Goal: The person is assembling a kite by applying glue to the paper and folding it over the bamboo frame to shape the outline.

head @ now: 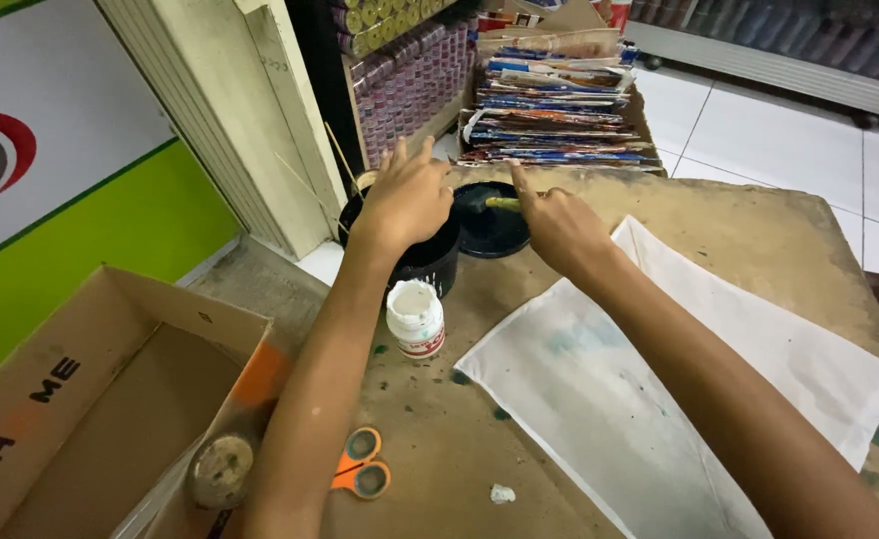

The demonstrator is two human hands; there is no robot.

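The left hand (407, 203) rests spread over the rim of the black pot (428, 255) at the far edge of the desk (759, 240), its grip loose and holding nothing. The right hand (559, 225) pinches a yellow-green brush handle (502, 204) over the black lid (489, 228) just beside the pot. A loaded brush could drip onto the white cloth (659, 399) lying under the right forearm, and the open white jar (416, 317) near the left wrist looks easy to knock over.
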